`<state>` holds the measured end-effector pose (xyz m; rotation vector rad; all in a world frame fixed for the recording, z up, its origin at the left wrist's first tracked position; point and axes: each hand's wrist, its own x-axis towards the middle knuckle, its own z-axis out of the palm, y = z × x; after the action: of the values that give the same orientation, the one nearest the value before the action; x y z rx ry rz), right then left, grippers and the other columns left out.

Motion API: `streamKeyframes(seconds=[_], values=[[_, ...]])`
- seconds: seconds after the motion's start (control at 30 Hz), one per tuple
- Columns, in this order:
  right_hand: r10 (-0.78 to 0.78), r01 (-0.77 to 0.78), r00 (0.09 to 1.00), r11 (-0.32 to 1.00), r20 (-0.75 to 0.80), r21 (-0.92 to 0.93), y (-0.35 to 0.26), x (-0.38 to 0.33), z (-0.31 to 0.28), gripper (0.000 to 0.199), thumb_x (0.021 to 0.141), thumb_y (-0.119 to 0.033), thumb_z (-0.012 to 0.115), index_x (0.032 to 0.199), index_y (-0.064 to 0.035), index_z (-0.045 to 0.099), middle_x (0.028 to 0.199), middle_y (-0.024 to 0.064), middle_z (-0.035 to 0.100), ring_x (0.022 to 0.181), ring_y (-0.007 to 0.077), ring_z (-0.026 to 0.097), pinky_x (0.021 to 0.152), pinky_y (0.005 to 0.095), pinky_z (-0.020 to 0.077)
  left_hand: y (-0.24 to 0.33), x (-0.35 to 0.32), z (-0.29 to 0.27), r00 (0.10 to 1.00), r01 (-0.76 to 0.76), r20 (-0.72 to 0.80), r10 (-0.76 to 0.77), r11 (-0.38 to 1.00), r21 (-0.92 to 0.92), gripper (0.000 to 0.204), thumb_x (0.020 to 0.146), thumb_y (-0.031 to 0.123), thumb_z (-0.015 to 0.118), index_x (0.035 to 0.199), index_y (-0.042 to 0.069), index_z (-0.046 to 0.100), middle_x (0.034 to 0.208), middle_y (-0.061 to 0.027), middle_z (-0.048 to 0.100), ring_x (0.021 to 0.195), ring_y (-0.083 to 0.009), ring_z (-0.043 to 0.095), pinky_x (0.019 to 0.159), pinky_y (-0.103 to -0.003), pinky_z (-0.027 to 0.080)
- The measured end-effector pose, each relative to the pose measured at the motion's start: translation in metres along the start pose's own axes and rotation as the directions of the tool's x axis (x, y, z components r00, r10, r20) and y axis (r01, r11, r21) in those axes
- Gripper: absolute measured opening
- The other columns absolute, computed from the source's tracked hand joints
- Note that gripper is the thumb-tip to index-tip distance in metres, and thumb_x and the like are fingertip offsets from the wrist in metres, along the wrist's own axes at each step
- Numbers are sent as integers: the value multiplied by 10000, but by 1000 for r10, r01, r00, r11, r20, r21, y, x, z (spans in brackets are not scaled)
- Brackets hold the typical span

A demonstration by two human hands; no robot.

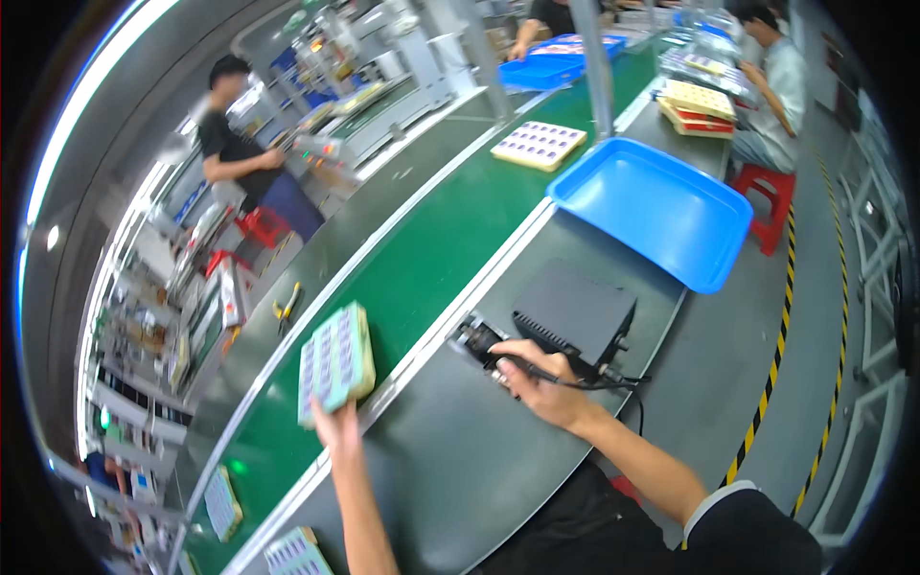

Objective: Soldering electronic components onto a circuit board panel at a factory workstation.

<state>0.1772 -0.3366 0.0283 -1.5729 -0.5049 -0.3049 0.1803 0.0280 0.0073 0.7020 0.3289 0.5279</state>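
The person's left hand [336,423] touches the near end of a pale green tray [334,356] over the green conveyor belt [412,264]; its fingertips meet the lower edge, but whether they pinch it cannot be told, since part of the grip is hidden. The tray lies just beyond this hand, extending away from it up the picture. Its long axis seems to run away from the person, leaning slightly right, and its gridded face is turned upward, with a thick side showing at the right. The right hand [541,379] is curled around a black handheld device [482,339], which lies at the fingertips over the grey worktop [412,470]. The device's head points up and left, toward the belt, and its long axis slants in that direction; a black cable [565,382] trails rightward from it. Just beyond the right hand sits a black box [575,305], and farther off a blue tray [652,211] overlaps the belt's edge. A cream tray [540,144] rests farther along the belt, well apart from both hands.
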Motion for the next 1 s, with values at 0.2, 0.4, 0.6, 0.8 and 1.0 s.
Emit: streamKeyframes(seconds=[0.2, 0.4, 0.6, 0.8, 1.0], values=[[92, -91, 996, 994, -5, 63, -9, -1, -3, 207, 920, -87, 556, 1120, -36, 569, 619, 25, 578, 514, 62, 545, 475, 208, 427, -61, 66, 16, 982, -142, -148, 115, 972, -188, 406, 1000, 272, 406, 1370, 110, 362, 1358, -109, 446, 1190, -310, 487, 989, -580, 409], [94, -93, 996, 995, -7, 23, -1, -3, -7, 217, 920, -76, 545, 1130, -27, 567, 555, 15, 552, 458, 55, 517, 436, 201, 394, -41, 35, 14, 908, 413, 90, -409, 839, -353, 504, 949, 262, 523, 1324, -39, 370, 1390, -199, 379, 1294, -333, 366, 1140, -433, 258], [113, -113, 994, 994, 1, 1, -7, -1, -10, 212, 918, -64, 538, 1125, -30, 568, 558, 14, 545, 460, 65, 509, 440, 211, 405, -14, -5, 36, 843, 538, 66, -535, 830, -146, 659, 963, 240, 498, 1386, -115, 139, 1405, -297, 285, 1312, -357, 346, 1106, -441, 325], [111, -112, 993, 994, -26, -18, -4, 2, -11, 196, 917, -40, 520, 1106, -17, 564, 562, 3, 538, 451, 48, 470, 426, 196, 371, -49, 19, 46, 926, 356, -93, -366, 929, -103, 572, 900, 303, 615, 1241, -72, 348, 1188, -187, 499, 1032, -275, 561, 933, -410, 504], [191, -191, 981, 976, 3, 103, -6, -2, 10, 217, 969, -133, 479, 1149, -30, 541, 569, 6, 484, 480, 59, 437, 462, 194, 354, -14, 22, 80, 973, 25, -224, 52, 945, 326, 318, 921, 243, 568, 1046, -38, 488, 1036, -150, 592, 921, -236, 608, 794, -340, 535]])
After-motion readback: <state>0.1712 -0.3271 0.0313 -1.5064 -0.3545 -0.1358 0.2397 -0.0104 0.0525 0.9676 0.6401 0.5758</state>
